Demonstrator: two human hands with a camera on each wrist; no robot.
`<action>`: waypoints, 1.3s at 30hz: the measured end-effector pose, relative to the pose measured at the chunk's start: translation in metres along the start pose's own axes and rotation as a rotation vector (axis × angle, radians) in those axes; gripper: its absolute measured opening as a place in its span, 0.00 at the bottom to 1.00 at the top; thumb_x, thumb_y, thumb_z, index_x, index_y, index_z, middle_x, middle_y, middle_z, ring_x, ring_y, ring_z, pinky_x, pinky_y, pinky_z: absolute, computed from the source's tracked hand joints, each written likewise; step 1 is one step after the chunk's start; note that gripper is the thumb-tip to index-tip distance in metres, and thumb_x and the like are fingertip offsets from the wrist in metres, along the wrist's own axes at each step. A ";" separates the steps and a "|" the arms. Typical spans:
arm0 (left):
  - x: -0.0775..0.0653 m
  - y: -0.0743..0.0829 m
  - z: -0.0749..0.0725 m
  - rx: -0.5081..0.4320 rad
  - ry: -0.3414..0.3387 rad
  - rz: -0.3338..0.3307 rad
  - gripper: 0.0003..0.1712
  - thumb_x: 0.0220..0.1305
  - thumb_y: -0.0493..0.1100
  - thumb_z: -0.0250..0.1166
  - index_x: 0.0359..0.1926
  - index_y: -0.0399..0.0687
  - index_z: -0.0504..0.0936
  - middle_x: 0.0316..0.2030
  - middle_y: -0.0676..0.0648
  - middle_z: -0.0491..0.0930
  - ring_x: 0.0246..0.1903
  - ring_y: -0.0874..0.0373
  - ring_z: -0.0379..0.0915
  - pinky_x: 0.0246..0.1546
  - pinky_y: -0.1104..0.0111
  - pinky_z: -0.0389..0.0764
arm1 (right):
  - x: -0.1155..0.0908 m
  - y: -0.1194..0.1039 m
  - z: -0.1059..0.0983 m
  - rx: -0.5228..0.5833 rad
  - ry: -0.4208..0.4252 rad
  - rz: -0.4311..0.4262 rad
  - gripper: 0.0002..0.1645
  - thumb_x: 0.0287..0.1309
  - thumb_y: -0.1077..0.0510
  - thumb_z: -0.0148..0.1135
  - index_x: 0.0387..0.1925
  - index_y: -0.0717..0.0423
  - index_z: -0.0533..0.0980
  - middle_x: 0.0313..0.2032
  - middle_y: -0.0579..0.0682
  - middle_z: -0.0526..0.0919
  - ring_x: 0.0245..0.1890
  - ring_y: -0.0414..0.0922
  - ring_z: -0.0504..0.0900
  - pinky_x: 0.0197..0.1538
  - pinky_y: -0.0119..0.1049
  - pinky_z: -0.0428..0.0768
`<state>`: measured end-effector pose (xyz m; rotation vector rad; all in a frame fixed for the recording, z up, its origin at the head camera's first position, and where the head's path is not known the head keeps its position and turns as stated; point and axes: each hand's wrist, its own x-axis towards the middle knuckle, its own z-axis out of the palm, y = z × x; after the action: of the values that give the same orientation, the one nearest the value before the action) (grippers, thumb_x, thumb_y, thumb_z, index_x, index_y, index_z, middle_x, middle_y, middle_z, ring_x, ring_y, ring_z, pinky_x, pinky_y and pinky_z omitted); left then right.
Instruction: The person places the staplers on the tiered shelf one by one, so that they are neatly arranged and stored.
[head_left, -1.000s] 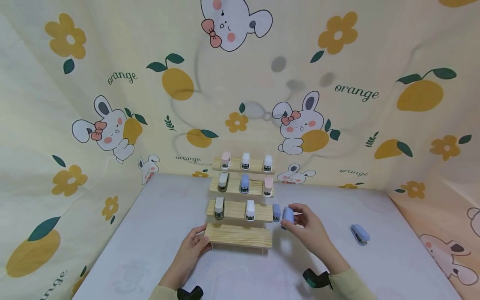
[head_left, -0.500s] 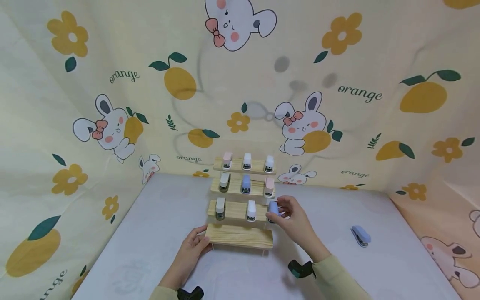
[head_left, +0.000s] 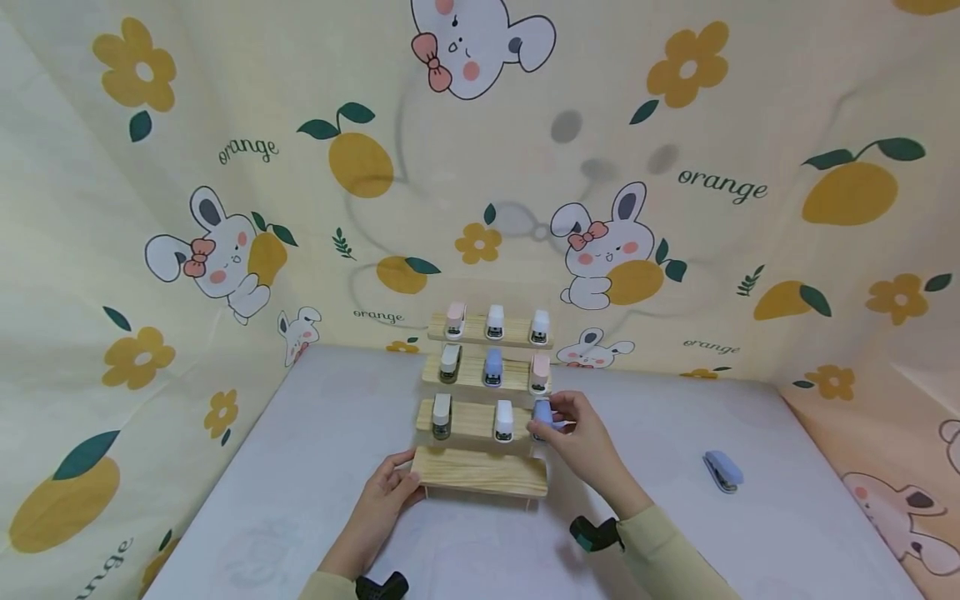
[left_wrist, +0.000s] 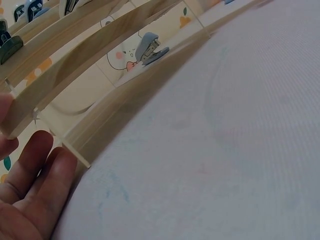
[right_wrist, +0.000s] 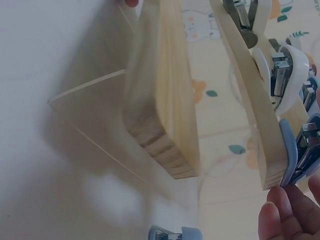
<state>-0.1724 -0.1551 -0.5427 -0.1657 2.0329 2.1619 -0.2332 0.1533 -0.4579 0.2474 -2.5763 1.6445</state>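
A tiered wooden rack (head_left: 480,471) stands on the table with small staplers on its upper steps. My left hand (head_left: 386,496) grips the left end of its lowest step, which bears nothing. My right hand (head_left: 592,450) holds a blue mini stapler (head_left: 542,412) at the right end of the step above. In the right wrist view this blue stapler (right_wrist: 304,152) has its base against that board, fingertips at its end. Left of it on the same step sit a white stapler (head_left: 504,421) and a white-topped dark stapler (head_left: 442,417).
Another blue stapler (head_left: 723,472) lies on the table (head_left: 787,533) at the right. Under the rack, the left wrist view shows a further blue stapler (left_wrist: 148,47). More staplers, such as a pink one (head_left: 540,372) and a blue one (head_left: 492,367), fill the upper steps. A patterned cloth (head_left: 480,167) hangs behind.
My right hand has moved left with the blue stapler, from beside the rack to the right end of the second step from the bottom. My left hand stays at the rack's lowest step.
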 end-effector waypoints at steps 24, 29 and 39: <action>0.000 0.000 0.000 0.000 0.007 0.003 0.29 0.70 0.47 0.59 0.68 0.46 0.63 0.52 0.40 0.77 0.53 0.51 0.75 0.52 0.65 0.79 | -0.016 0.030 -0.024 -0.137 0.018 -0.012 0.40 0.53 0.39 0.69 0.59 0.55 0.66 0.54 0.51 0.75 0.48 0.46 0.78 0.48 0.40 0.79; 0.000 -0.001 0.000 -0.016 -0.004 0.009 0.29 0.70 0.46 0.59 0.68 0.46 0.63 0.52 0.39 0.76 0.53 0.51 0.75 0.53 0.65 0.79 | -0.023 0.043 -0.038 -0.211 0.027 0.026 0.40 0.55 0.37 0.67 0.59 0.55 0.66 0.55 0.52 0.75 0.49 0.47 0.77 0.49 0.42 0.79; -0.002 0.002 0.001 -0.006 -0.004 0.002 0.29 0.71 0.46 0.58 0.69 0.47 0.62 0.52 0.40 0.77 0.53 0.51 0.75 0.53 0.65 0.79 | -0.030 0.064 -0.080 -0.311 0.051 0.064 0.46 0.56 0.32 0.62 0.62 0.60 0.63 0.59 0.61 0.71 0.58 0.59 0.69 0.59 0.57 0.71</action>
<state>-0.1712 -0.1547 -0.5405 -0.1605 2.0254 2.1682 -0.2172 0.2553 -0.4855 0.1014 -2.7749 1.2226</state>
